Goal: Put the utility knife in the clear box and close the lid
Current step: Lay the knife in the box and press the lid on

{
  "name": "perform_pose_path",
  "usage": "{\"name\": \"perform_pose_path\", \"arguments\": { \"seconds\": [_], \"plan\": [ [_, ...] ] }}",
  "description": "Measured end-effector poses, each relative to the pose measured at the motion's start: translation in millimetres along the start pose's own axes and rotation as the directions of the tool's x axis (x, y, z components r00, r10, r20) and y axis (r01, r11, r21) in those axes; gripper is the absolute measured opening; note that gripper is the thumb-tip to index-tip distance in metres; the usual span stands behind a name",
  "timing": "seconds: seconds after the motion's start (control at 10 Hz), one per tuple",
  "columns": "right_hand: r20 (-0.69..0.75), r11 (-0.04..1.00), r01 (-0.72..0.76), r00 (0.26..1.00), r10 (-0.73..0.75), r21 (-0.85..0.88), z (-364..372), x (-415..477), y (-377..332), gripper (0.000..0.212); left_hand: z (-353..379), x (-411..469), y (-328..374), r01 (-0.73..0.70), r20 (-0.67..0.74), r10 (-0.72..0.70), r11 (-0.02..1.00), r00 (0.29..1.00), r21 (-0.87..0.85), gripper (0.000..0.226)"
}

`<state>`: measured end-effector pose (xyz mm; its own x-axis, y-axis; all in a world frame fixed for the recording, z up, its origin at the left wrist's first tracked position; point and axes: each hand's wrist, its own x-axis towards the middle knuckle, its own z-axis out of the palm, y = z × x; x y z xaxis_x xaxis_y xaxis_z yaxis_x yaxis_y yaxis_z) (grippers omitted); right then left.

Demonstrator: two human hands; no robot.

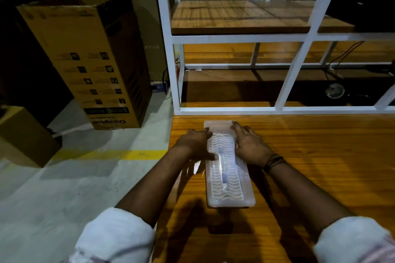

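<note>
The clear box (pixel 229 164) lies lengthwise near the worktop's (pixel 310 156) left edge, lid down, with the utility knife (pixel 223 168) visible inside through the ribbed lid. The left hand (pixel 195 144) and right hand (pixel 249 145) press flat, fingers spread, on the lid's far half, one at each long side.

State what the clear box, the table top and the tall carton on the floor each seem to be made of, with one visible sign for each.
Clear box: translucent, frosted-looking plastic; the utility knife shows dimly through its ribbed lid.
Table top: probably varnished wood or wood-look laminate; orange-brown grain lines and a glossy sheen.
Tall carton: matte brown cardboard, with printed panels and folded flaps.
</note>
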<state>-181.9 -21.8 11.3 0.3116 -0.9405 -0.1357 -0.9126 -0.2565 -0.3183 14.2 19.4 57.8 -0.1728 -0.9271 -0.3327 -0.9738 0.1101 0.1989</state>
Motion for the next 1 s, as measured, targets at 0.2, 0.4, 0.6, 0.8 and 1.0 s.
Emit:
{"name": "perform_pose_path", "arguments": {
  "seconds": [0.2,0.4,0.6,0.8,1.0],
  "plan": [
    [0.028,0.997,-0.004,1.0,0.006,-0.083,-4,-8,-8,0.07,0,3,2,0.024,0.241,-0.045,0.996,0.97,0.089,0.143],
    [0.312,0.973,0.084,0.95,-0.013,-0.215,-22,-44,-26,0.09,1,1,7,0.018,0.211,-0.039,0.995,0.977,0.103,0.144],
    [0.544,0.916,0.19,0.838,0.035,-0.352,-37,-62,-31,0.131,2,3,6,0.016,0.258,-0.047,0.993,0.965,0.12,0.141],
    [0.541,0.923,0.166,0.839,0.054,-0.348,-38,-62,-37,0.135,3,5,10,0.029,0.264,-0.069,0.988,0.962,0.155,0.148],
    [0.469,0.892,0.181,0.882,0.038,-0.414,-51,-60,-43,0.12,-4,-1,10,0.007,0.159,-0.039,0.982,0.986,0.191,0.143]
  ]
}}
